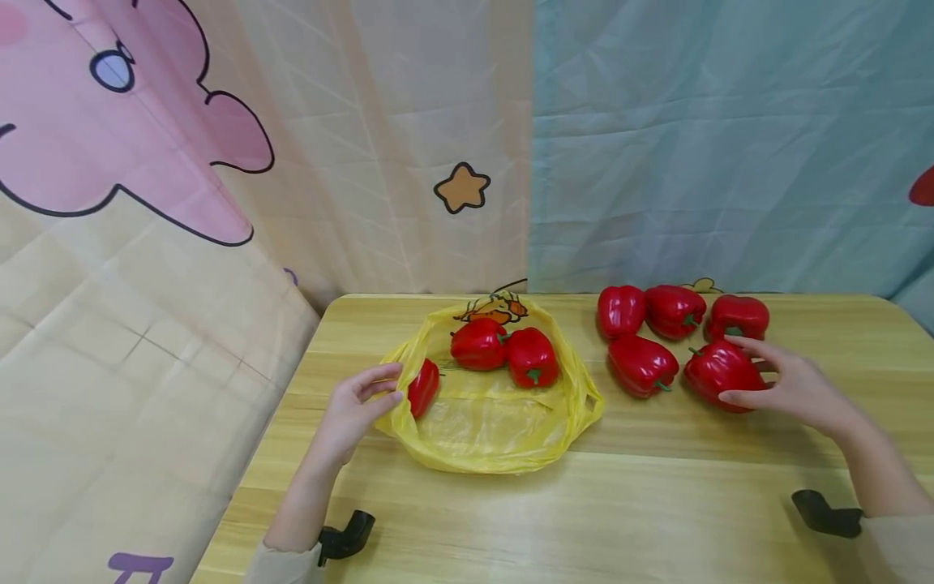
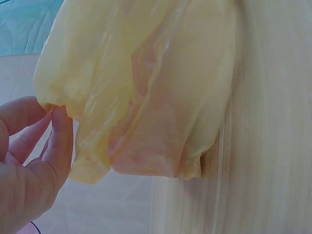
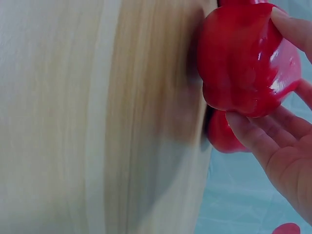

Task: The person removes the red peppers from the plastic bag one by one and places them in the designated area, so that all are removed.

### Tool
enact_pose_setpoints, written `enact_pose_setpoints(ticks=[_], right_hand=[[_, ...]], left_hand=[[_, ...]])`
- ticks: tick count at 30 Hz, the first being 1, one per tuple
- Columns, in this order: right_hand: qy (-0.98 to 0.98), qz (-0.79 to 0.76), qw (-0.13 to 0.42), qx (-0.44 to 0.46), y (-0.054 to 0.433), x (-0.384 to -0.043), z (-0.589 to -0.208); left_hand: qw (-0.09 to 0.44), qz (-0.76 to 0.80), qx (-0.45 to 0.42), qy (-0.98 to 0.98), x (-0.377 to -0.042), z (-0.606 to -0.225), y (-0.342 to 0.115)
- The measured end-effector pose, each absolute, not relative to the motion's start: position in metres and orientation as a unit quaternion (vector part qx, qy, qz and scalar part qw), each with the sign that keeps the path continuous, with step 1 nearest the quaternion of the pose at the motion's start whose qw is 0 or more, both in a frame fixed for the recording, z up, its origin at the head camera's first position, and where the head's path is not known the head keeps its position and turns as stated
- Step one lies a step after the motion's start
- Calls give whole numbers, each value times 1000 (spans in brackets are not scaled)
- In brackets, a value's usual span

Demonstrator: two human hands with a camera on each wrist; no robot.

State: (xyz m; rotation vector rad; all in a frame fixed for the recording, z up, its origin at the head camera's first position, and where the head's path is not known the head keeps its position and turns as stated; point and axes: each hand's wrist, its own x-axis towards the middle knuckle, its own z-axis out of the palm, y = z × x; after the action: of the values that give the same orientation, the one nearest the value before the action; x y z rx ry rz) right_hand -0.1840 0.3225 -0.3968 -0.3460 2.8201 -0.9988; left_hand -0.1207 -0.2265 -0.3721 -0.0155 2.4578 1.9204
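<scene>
A yellow plastic bag (image 1: 481,462) lies with its mouth spread wide, three red bell peppers (image 1: 477,344) inside it. At its left rim my left hand (image 1: 357,410) pinches the thin plastic between thumb and fingers; the left wrist view shows the bag's side (image 2: 161,97) hanging from that hold. My right hand (image 1: 803,389) grips a red bell pepper (image 1: 721,375), thumb on the near side and fingers over the far side. Close up in the right wrist view, this pepper (image 3: 243,58) overlaps another pepper (image 3: 225,131) behind it.
Several more red bell peppers (image 1: 642,365) sit in a cluster to the right of the bag, towards the back of the wooden table (image 1: 584,519). Behind the table's back edge hangs a printed curtain (image 1: 409,162). Black wrist mounts (image 1: 346,535) stick out beside both forearms.
</scene>
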Motion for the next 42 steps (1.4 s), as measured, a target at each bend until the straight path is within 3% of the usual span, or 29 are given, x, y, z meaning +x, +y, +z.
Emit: enact_pose_setpoints(ticks=[9, 42], right_hand=[[927, -356, 83, -87, 320, -192, -406], [929, -355, 61, -87, 312, -198, -414]], left_hand=[[11, 615, -13, 789, -121, -370, -224], [6, 619, -22, 785, -116, -375, -225]])
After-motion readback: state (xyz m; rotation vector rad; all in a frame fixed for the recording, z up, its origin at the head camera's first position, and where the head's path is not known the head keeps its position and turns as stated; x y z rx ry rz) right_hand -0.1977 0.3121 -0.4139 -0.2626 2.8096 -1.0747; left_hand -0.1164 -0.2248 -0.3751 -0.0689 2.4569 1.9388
